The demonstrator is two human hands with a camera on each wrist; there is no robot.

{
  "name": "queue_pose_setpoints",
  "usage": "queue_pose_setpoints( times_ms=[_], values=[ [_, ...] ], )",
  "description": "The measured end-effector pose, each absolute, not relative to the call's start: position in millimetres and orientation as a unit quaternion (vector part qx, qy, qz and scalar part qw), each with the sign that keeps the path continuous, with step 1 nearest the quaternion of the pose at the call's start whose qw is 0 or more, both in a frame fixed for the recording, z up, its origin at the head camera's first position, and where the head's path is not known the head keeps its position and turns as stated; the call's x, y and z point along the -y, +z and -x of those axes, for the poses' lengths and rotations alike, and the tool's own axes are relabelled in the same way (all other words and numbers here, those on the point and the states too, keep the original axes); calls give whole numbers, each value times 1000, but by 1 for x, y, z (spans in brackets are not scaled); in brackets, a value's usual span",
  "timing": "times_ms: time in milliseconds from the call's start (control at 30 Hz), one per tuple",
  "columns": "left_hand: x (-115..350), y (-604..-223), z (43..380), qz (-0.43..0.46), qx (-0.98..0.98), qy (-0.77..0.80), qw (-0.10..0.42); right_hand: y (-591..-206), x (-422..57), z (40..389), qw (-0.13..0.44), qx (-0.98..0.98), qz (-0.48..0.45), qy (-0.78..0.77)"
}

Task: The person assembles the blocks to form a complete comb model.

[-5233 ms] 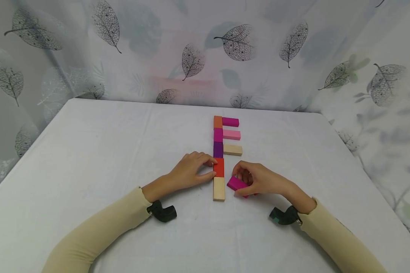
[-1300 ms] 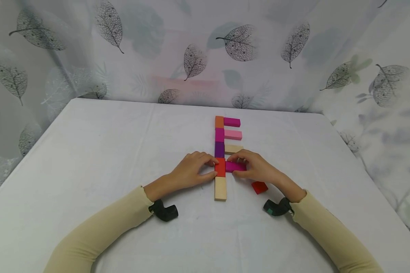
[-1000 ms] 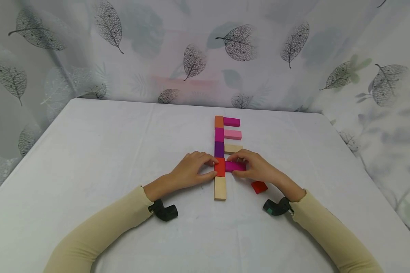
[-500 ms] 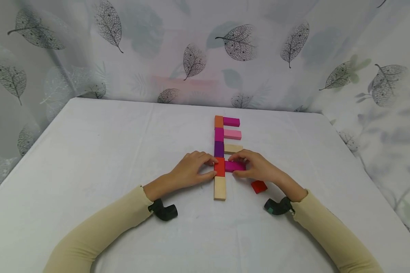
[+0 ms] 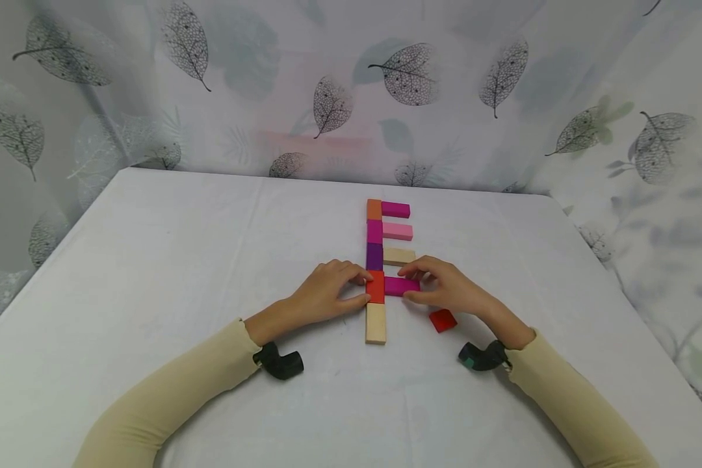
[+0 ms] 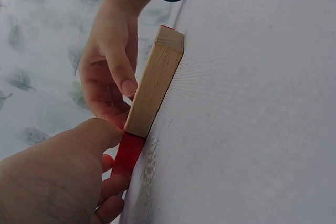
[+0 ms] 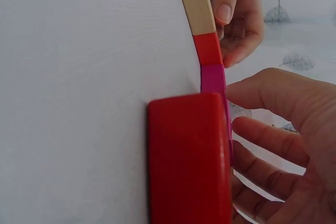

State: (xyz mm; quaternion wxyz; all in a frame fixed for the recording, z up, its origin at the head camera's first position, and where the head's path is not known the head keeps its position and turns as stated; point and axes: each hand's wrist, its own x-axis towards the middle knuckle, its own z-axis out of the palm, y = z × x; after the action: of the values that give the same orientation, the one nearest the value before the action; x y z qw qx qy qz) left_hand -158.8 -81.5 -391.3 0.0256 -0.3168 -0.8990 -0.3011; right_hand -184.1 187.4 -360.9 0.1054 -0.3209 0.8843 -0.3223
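My left hand [image 5: 330, 289] holds the red block [image 5: 377, 286] in the column, thumb and forefinger at its left side. Directly below that block lies a natural wood block [image 5: 376, 324]. A magenta block [image 5: 399, 286] lies flat, its left end against the red block's right side. My right hand [image 5: 444, 284] hovers around the magenta block's right end, with thumb and fingers spread apart in the right wrist view and the thumb tip right at the block's edge. Close to that hand, on the near side, lies a loose red block [image 5: 442, 320].
Farther up the column are purple [image 5: 374, 257], magenta [image 5: 374, 231] and orange [image 5: 374, 209] blocks. From their right sides extend natural wood [image 5: 398, 256], pink [image 5: 397, 231] and magenta [image 5: 395, 209] blocks. All lie on a white-covered table [image 5: 210, 247] before a leaf-patterned cloth [image 5: 351, 84].
The right hand brought the magenta block up against the red block, then loosened and drew slightly right, leaving it there. The loose red block came into fuller view. The left hand stayed put.
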Motion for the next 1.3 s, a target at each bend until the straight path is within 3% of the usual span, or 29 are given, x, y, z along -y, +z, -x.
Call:
queue_pose_setpoints(
  times_ms=[1300],
  values=[
    [81,-392,159,317,898,-306,23,-347,-211,169,109,-885,319,-321]
  ],
)
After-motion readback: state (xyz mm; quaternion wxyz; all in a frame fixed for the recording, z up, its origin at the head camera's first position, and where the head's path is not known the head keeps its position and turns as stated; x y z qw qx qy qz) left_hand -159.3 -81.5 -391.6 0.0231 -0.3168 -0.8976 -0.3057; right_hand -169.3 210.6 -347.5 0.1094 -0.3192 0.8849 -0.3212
